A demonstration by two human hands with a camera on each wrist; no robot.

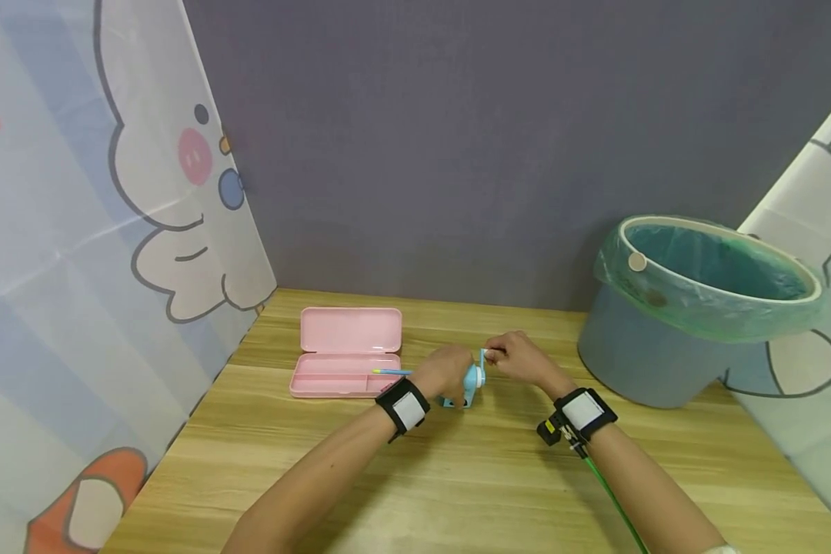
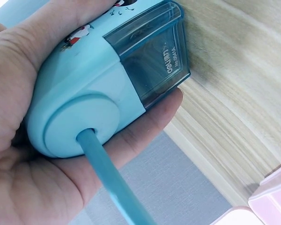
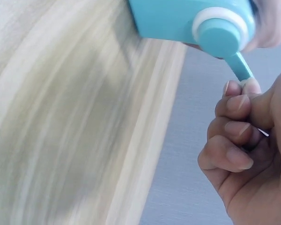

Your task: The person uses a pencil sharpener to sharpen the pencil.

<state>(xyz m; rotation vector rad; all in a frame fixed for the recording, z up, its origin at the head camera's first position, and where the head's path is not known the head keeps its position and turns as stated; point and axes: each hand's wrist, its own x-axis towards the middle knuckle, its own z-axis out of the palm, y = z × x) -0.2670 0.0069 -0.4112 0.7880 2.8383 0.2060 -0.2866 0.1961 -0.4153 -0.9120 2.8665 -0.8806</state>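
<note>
My left hand (image 1: 445, 371) grips a light-blue crank pencil sharpener (image 2: 79, 89), thumb on one side and fingers on the other. A blue pencil (image 2: 113, 180) sticks out of the round hole in its face; in the head view its yellow-tipped end points left, over the pink case. The sharpener has a see-through shavings drawer (image 2: 154, 58) and small printed figures on its body. On the opposite side, my right hand (image 1: 522, 358) pinches the end of the crank handle (image 3: 240, 67) between thumb and forefinger, the other fingers curled. The crank points upward in the head view.
A pink pencil case (image 1: 351, 329) lies with its lid up, left of the sharpener, its tray divided into compartments. At the right stands a grey-blue bin (image 1: 654, 346) lined with a green bag. A grey panel (image 1: 422, 154) rises behind the wooden table (image 1: 457, 492).
</note>
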